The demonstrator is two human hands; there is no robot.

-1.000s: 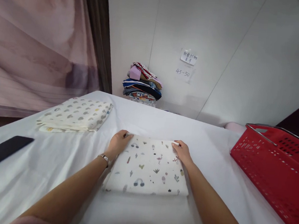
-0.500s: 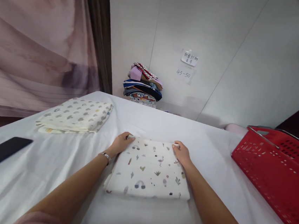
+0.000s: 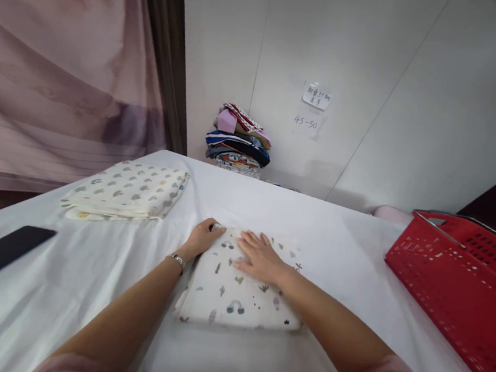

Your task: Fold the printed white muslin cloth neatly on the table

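Note:
A folded white cloth (image 3: 231,298) printed with rainbows, cacti and plants lies in front of me on the white-covered table (image 3: 334,241). My left hand (image 3: 203,237) pinches its far left corner between thumb and fingers, and a metal bracelet circles that wrist. Flat on top of the cloth, near its far edge, rests my right hand (image 3: 261,257) with the fingers stretched out. Farther left lies another folded cream cloth (image 3: 133,189) with grey mouse-head shapes, untouched by either hand.
A red plastic basket (image 3: 448,293) with a metal handle stands on the right. At the left edge lies a dark flat device (image 3: 2,256). Beyond the table is a stack of folded fabrics (image 3: 239,138) against the wall, where paper notes (image 3: 317,97) hang. A pink curtain (image 3: 65,75) hangs left.
My right hand has let go of the far right corner and moved left onto the top of the printed cloth, its fingers now spread. My left hand stays at the far left corner.

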